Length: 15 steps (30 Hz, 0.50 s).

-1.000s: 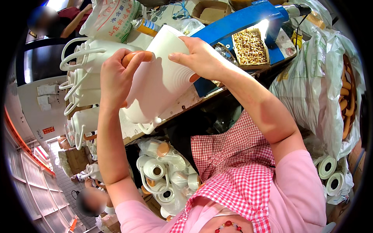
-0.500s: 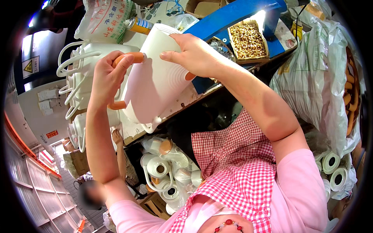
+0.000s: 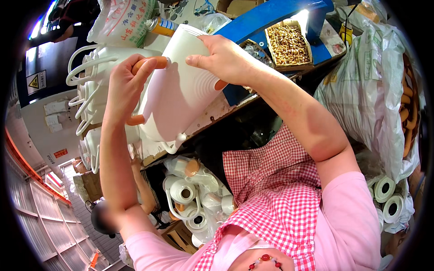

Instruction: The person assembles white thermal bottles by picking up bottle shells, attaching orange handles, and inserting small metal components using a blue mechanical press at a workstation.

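Observation:
A large white plastic vessel (image 3: pixel 181 90), ribbed near its base and looking like a watering can, lies tilted over the table edge. My left hand (image 3: pixel 125 83) is closed round its orange-brown curved handle (image 3: pixel 153 64), whose lower end (image 3: pixel 135 119) stands out below my fingers. The handle's upper end meets the vessel wall. My right hand (image 3: pixel 221 58) grips the vessel's far upper side, thumb on the wall and fingers partly hidden behind it. A second orange-brown tip (image 3: pixel 220 84) shows under my right wrist. At the near end a white curved piece (image 3: pixel 174 144) sticks out.
Several white vessels with looped tubes (image 3: pixel 90 90) stand stacked at left. A blue machine arm (image 3: pixel 266 20) and a box of brass-coloured screws (image 3: pixel 289 44) are at the far right. A spray can (image 3: pixel 162 27) stands behind. Bagged white parts (image 3: pixel 185 194) lie below; a co-worker's arm (image 3: pixel 143 187) is at lower left.
The vessel and both my hands have shifted only slightly, my left hand a little upward. The grips are the same. The co-worker at lower left has moved a bit.

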Each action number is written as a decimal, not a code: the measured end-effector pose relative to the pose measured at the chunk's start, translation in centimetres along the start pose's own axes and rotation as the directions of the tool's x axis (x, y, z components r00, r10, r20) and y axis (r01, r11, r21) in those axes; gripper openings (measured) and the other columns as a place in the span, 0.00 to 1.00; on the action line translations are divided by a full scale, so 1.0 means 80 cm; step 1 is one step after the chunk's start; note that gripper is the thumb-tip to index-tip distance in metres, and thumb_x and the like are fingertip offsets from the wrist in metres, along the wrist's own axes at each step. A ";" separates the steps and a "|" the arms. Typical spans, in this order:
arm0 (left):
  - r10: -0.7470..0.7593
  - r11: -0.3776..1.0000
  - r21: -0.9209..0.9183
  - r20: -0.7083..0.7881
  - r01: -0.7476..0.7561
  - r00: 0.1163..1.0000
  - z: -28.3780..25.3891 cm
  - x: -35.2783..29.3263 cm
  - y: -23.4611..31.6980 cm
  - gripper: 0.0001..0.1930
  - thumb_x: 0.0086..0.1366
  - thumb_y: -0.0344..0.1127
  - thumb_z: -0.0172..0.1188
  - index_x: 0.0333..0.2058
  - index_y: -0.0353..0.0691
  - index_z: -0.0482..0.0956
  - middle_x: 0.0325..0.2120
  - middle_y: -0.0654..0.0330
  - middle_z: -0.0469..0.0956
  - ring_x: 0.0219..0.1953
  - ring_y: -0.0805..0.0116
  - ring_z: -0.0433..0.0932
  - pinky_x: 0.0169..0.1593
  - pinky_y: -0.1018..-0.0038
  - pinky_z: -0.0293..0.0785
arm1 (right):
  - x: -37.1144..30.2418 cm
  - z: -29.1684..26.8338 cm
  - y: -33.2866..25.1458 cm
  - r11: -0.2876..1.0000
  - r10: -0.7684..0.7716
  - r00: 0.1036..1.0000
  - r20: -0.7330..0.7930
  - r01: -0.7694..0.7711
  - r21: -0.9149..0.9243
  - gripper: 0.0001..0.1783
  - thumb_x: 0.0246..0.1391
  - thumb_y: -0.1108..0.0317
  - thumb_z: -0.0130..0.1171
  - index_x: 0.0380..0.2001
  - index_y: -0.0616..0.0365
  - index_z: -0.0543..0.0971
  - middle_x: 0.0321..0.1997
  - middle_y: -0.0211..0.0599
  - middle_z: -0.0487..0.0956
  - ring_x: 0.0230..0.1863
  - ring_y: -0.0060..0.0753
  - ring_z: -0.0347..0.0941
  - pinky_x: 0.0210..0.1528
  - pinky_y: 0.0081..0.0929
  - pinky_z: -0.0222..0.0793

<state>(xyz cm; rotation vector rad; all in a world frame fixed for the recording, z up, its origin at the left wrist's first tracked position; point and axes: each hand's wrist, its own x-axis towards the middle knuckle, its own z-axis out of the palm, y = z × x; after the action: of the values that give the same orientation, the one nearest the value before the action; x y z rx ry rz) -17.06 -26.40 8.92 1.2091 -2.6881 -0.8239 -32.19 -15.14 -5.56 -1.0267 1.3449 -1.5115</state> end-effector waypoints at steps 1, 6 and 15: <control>0.040 0.997 0.064 0.017 -0.041 0.999 0.000 0.000 0.003 0.14 0.72 0.44 0.60 0.37 0.37 0.81 0.15 0.76 0.65 0.16 0.87 0.60 0.20 0.85 0.54 | 0.000 0.000 0.000 1.000 0.013 1.000 0.005 -0.013 0.011 0.27 0.63 0.55 0.58 0.56 0.66 0.75 0.38 0.49 0.82 0.19 0.37 0.79 0.22 0.29 0.78; 0.101 0.974 0.201 0.043 -0.108 0.994 0.002 0.001 0.012 0.15 0.71 0.44 0.60 0.36 0.37 0.82 0.16 0.72 0.68 0.18 0.84 0.62 0.22 0.81 0.57 | -0.002 0.002 0.002 0.999 0.001 1.000 -0.025 0.000 0.037 0.26 0.63 0.55 0.58 0.56 0.65 0.75 0.40 0.50 0.82 0.23 0.37 0.81 0.21 0.28 0.78; 0.094 0.866 0.495 -0.016 -0.074 0.995 0.011 -0.001 0.020 0.19 0.67 0.49 0.64 0.34 0.34 0.80 0.22 0.53 0.79 0.21 0.63 0.73 0.30 0.68 0.71 | -0.004 -0.002 0.003 0.997 0.005 1.000 -0.009 -0.004 0.073 0.24 0.63 0.56 0.58 0.53 0.67 0.76 0.39 0.48 0.83 0.25 0.38 0.82 0.21 0.29 0.78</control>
<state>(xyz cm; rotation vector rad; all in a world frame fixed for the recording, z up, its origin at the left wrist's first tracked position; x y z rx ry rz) -18.32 -25.11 9.01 1.1511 -2.9913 -0.0838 -32.22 -14.78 -5.80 -0.9718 1.2877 -1.5521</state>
